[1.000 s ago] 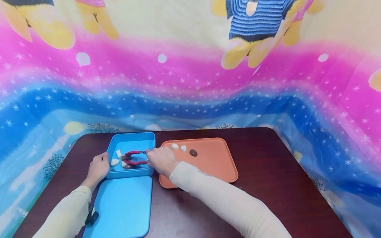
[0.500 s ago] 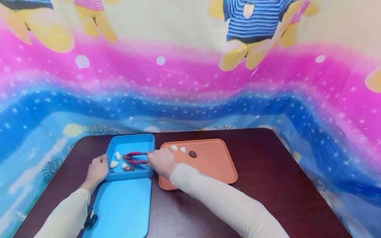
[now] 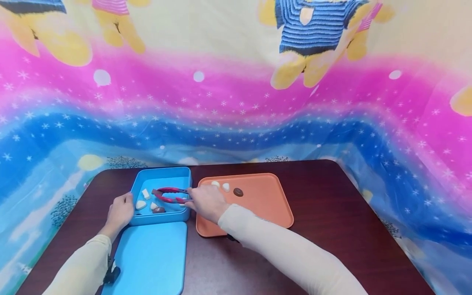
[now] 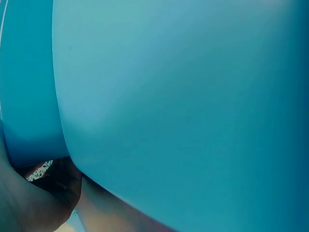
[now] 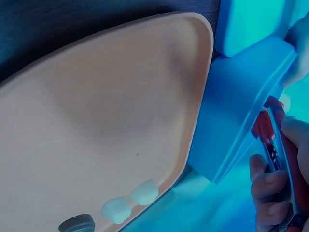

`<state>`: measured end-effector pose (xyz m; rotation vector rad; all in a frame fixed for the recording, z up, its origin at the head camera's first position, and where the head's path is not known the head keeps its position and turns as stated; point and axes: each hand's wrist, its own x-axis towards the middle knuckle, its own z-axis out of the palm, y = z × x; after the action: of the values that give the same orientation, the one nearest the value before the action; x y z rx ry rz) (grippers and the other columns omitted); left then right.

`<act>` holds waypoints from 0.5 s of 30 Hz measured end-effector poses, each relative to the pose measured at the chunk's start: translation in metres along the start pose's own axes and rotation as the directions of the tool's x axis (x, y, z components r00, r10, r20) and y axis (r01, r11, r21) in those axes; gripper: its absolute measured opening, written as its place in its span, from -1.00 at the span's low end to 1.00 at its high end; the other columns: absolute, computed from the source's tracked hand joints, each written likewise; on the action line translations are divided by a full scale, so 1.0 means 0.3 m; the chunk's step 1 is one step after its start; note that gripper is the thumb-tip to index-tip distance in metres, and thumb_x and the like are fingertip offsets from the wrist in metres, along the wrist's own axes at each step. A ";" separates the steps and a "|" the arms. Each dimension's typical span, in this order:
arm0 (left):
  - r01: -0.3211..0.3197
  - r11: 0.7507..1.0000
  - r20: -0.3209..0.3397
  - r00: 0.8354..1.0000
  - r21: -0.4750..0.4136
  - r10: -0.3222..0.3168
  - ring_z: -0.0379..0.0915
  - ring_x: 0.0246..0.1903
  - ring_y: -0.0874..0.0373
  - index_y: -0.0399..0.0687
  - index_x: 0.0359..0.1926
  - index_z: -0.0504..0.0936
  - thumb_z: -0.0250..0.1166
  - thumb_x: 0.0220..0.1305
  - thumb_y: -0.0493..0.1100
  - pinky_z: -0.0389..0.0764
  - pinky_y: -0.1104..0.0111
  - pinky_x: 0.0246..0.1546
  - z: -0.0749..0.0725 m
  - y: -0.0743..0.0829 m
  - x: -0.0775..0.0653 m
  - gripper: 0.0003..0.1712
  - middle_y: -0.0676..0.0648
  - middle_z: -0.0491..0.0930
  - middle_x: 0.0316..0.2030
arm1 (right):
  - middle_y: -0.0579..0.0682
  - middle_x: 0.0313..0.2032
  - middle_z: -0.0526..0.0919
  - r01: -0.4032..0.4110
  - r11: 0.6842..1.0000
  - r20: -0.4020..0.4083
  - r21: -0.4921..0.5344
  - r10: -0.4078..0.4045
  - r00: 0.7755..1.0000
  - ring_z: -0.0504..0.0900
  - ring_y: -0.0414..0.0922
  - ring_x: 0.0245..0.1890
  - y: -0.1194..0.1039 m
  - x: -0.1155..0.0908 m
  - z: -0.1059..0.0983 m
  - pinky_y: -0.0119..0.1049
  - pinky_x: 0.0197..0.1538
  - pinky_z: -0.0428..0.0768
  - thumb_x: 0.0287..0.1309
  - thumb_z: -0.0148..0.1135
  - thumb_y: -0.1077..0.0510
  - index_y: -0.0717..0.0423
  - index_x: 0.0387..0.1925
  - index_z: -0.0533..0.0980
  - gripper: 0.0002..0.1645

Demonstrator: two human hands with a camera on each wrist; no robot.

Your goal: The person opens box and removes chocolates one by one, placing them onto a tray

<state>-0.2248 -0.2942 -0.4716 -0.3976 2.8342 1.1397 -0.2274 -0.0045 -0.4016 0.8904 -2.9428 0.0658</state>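
Note:
My right hand (image 3: 209, 201) grips a pair of red tongs (image 3: 171, 200) that reaches over the blue box (image 3: 162, 173). At the tongs' tips is a brown chocolate-like piece (image 3: 154, 191); whether it is pinched firmly is hard to tell. In the box lie several white pieces (image 3: 141, 205) and a brown oval piece (image 3: 158, 210). My left hand (image 3: 121, 211) holds the box by its left wall. In the right wrist view, fingers curl round the tongs (image 5: 287, 150), whose tips are partly hidden behind the box wall.
An orange tray (image 3: 258, 209) sits right of the box, bearing two white pieces (image 3: 226, 187) and a brown oval piece (image 3: 238, 192). The blue lid (image 3: 151, 254) lies in front of the box on the dark wooden table (image 3: 332, 213). A patterned cloth hangs behind.
The right hand has drawn slightly to the right with the tongs, and the brown piece at their tips looks a little higher. The left hand stays at the box.

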 end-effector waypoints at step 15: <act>-0.027 1.000 -0.033 0.999 0.001 0.027 0.33 0.15 -0.41 -0.39 0.32 0.35 -0.50 0.62 0.13 0.44 -0.23 0.15 0.000 -0.005 0.000 -0.23 -0.45 0.41 -0.13 | -0.21 -0.41 0.69 -0.045 0.994 -0.048 0.103 0.050 0.998 0.46 -0.25 -0.45 0.066 -0.086 -0.054 -0.38 -0.49 0.36 0.32 0.24 -0.26 -0.14 0.06 0.65 -0.56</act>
<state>-0.2243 -0.2954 -0.4726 -0.3834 2.8765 1.1479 -0.2161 0.0273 -0.3877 0.8178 -2.9363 0.2401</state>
